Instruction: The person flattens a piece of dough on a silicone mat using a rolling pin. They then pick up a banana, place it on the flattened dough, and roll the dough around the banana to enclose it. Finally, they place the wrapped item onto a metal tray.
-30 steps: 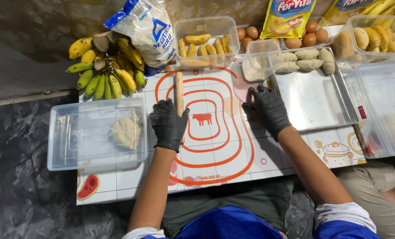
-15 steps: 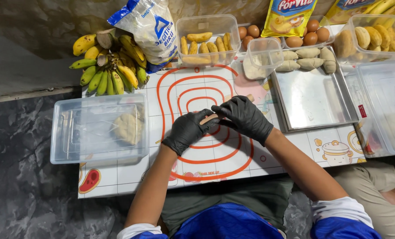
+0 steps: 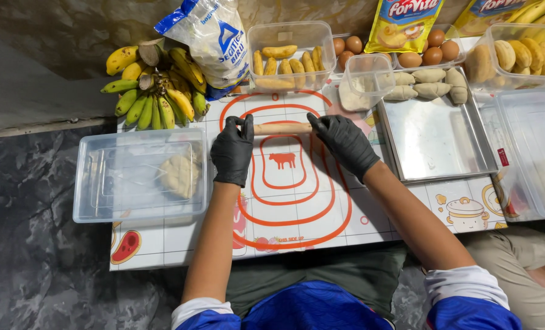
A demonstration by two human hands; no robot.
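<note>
Both hands wear black gloves. My left hand (image 3: 232, 150) and my right hand (image 3: 344, 142) press on the two ends of a thin wooden rolling pin (image 3: 283, 128), which lies crosswise on a white mat with red oval lines (image 3: 297, 211). Whether dough lies under the pin cannot be told. A lidded clear tub (image 3: 101, 183) with a lump of dough (image 3: 178, 175) stands just left of my left hand. A steel tray (image 3: 437, 143) holding shaped dough pieces (image 3: 430, 75) lies right of my right hand.
Along the far edge sit a bunch of bananas (image 3: 153, 85), a flour bag (image 3: 214, 40), a tub of peeled bananas (image 3: 284, 58), a small cup of flour (image 3: 363, 82), eggs (image 3: 431, 54), yellow packets (image 3: 403, 21) and a tub of buns (image 3: 519, 54). Another clear tub (image 3: 538, 146) is at right.
One second ago the left hand held the pin lengthwise alone. Both hands then met at the mat's middle, and now they have rolled the pin, held crosswise, toward the far side.
</note>
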